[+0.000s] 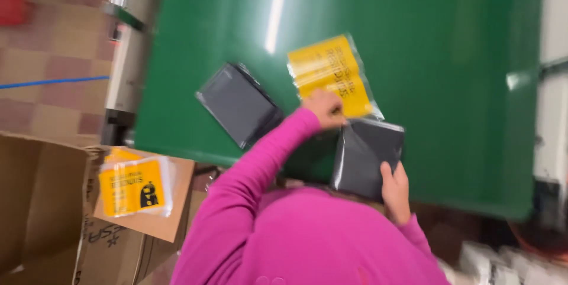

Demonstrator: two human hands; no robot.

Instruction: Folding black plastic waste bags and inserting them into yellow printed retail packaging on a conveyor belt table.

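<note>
Place: I stand in a packing workshop.
Table: a big green work table point(449, 54) is before me.
Stock: an open cardboard box point(41, 202) with yellow packets in clear bags point(135, 185).
Floor: worn square tiles point(53, 66).

Green table point(414, 54), yellow bag point(331, 72), dark grey packets point(236, 104), magenta sleeve point(260, 161), brown carton point(35, 202)

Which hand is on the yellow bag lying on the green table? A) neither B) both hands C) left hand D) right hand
C: the left hand is closed at the lower edge of the yellow bag on the green table, while the right hand holds a dark grey packet.
</note>
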